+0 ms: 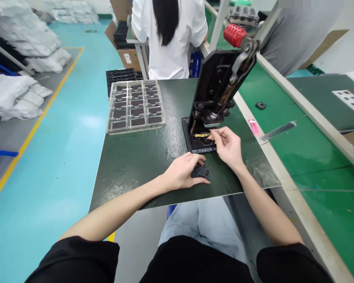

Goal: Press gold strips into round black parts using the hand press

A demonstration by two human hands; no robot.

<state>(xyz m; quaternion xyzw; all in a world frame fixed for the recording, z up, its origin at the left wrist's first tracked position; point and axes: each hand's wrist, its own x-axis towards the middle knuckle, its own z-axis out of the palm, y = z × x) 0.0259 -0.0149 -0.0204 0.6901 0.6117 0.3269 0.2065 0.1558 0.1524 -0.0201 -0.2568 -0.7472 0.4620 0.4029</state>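
My left hand (186, 171) rests on the table, its thumb and fingers curved round a round black part (202, 171) with a dark disc-shaped face. In front of it stands a black hand press (215, 90) with a red ribbed handle (235, 35) raised at the top. My right hand (227, 146) reaches in at the press base from the right, thumb and fingertips pinched together. A thin yellow strip (201, 135) lies across the base and meets these fingertips; I cannot tell whether they hold it. Below the strip, the dark round nest (205, 141) is partly covered by the hand.
A clear plastic tray (108, 125) with dark pieces in its compartments sits at the left back. To the right, a green conveyor (315, 157) carries a small black part (261, 105) and a bundle of thin strips (279, 131). A person in white (179, 55) sits ahead.
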